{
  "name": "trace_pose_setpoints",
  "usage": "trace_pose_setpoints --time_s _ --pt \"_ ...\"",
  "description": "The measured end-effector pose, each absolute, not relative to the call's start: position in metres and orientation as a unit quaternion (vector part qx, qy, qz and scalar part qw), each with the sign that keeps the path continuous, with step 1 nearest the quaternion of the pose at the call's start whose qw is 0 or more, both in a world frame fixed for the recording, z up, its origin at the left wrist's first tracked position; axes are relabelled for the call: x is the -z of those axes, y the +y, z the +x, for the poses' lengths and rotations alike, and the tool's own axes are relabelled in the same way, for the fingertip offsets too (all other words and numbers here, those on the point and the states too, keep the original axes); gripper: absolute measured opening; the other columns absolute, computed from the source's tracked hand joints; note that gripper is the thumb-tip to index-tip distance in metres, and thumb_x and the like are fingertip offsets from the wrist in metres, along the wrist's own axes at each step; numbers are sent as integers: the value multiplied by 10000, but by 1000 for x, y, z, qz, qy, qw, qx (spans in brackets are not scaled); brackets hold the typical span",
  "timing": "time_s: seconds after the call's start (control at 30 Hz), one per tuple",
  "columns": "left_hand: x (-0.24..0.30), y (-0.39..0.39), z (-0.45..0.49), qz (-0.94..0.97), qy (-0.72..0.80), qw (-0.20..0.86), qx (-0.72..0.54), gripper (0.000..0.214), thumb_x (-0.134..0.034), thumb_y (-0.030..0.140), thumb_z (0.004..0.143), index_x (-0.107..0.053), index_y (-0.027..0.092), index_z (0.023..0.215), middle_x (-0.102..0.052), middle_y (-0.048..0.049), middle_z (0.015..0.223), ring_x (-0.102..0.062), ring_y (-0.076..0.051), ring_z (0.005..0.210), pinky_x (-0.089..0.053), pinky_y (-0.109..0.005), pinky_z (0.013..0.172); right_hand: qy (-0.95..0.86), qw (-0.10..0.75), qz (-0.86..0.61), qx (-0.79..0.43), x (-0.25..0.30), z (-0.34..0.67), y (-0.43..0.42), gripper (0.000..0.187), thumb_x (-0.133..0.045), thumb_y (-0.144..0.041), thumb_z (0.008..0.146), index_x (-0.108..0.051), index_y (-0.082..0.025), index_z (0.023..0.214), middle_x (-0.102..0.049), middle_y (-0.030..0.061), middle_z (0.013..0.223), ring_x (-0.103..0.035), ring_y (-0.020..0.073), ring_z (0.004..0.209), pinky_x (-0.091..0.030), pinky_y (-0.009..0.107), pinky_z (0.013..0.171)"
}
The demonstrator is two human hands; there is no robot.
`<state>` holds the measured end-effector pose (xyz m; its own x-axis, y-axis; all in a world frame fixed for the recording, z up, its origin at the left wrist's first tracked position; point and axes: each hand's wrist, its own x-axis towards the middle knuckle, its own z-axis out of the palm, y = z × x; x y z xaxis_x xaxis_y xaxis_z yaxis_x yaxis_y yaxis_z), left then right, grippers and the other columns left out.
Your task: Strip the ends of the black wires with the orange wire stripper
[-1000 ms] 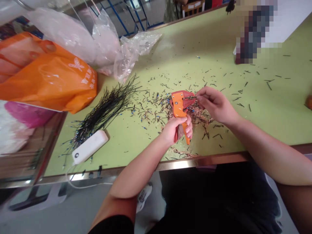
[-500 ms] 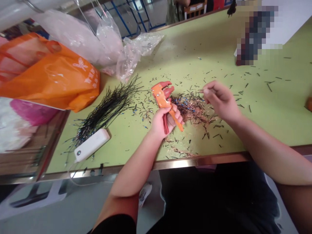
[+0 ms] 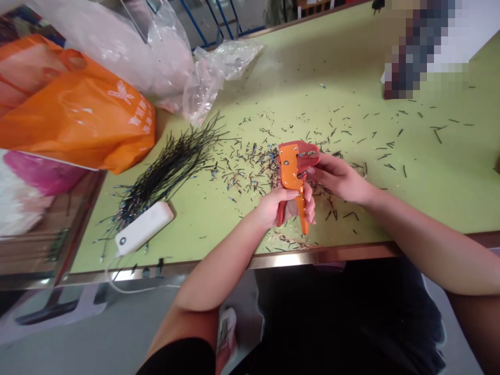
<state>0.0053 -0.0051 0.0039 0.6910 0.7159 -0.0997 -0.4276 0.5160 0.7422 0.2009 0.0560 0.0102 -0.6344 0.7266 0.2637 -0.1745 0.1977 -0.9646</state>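
Note:
My left hand (image 3: 287, 205) is wrapped around the handles of an orange and red wire stripper (image 3: 289, 164), held upright above the table with its jaws toward the right. At those jaws, the fingertips of my right hand (image 3: 338, 177) are pinched together on a short, thin piece of wire, mostly hidden by the fingers and the tool. Under both hands lies a heap of black wire scraps (image 3: 328, 192), mixed with blue-tipped bits and copper strands. To the left lies a bundle of long black wires (image 3: 167, 169), some with blue ends.
A white power bank (image 3: 145, 227) with a cable lies against the wire bundle. An orange bag (image 3: 105, 114) and clear plastic bags (image 3: 203, 88) fill the left and back left. Black offcuts are scattered across the green table (image 3: 328, 47). Its metal edge (image 3: 336, 254) runs in front of me.
My left hand has carried the wire stripper right and slightly down, turning it more upright. My right hand has moved left and down, bringing its pinched fingers to the jaws.

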Motion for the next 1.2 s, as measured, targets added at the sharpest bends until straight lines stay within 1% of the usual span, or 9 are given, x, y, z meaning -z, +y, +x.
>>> trace_pose_setpoints --time_s 0.23,0.47,0.57,0.67,0.8,0.9,1.0,1.1,1.2 --pt "-4 -3 5 343 191 852 -345 369 -757 526 758 -628 190 841 -637 -36 709 -740 -254 784 -626 -419 802 -667 376 -201 -611 -9 203 58 251 -655 -438 1062 -728 -201 1096 -752 58 1068 -696 175 999 -570 335 951" --pt "1 -3 5 354 197 849 -340 363 -772 509 772 -653 181 870 -696 -59 731 -789 -299 850 -645 -462 832 -684 379 -188 -594 -10 202 58 221 -689 -412 1046 -732 -196 1029 -754 47 1017 -715 167 967 -585 328 920" --pt "2 -3 3 359 195 848 -338 341 -776 476 794 -679 176 924 -765 -99 818 -810 -328 929 -641 -503 897 -675 365 -163 -620 -11 203 57 196 -665 -393 1065 -702 -202 1037 -726 7 865 -707 125 768 -599 284 759" --pt "2 -4 1 370 202 843 -335 307 -786 340 793 -699 180 1040 -814 -130 987 -803 -359 1068 -616 -546 989 -643 345 -143 -669 -13 206 57 186 -623 -395 1089 -648 -217 1043 -617 -58 724 -573 70 510 -507 228 515" --pt "1 -5 2 382 222 816 -372 422 -749 180 775 -687 197 1191 -812 -125 1146 -770 -365 1193 -576 -570 1079 -644 369 -180 -646 -11 208 58 206 -653 -404 1072 -635 -221 980 -586 -50 739 -512 61 524 -443 212 468" --pt "0 -7 4 393 255 792 -392 417 -749 215 844 -661 192 1251 -801 -130 1171 -785 -344 1151 -586 -557 1063 -662 375 -210 -614 -9 208 61 227 -651 -430 1068 -640 -222 978 -650 -12 798 -552 89 597 -463 234 505" --pt "0 -7 4 398 293 778 -388 428 -760 252 862 -649 183 1270 -804 -113 1100 -811 -282 1004 -626 -473 968 -681 388 -247 -570 -9 209 63 263 -653 -460 1062 -647 -219 958 -674 7 848 -590 115 684 -495 270 596" --pt "3 -3 2 391 309 767 -403 366 -737 244 804 -669 153 1152 -794 -73 922 -789 -220 806 -641 -388 814 -701 412 -257 -522 -12 210 65 283 -670 -478 1049 -663 -220 932 -629 -7 818 -564 132 732 -488 302 687" --pt "7 2 0 383 296 762 -431 292 -686 287 736 -657 146 990 -742 -40 755 -741 -202 669 -630 -368 705 -707 425 -258 -502 -14 210 65 291 -664 -486 1050 -664 -227 917 -576 -18 780 -509 137 711 -452 316 697"
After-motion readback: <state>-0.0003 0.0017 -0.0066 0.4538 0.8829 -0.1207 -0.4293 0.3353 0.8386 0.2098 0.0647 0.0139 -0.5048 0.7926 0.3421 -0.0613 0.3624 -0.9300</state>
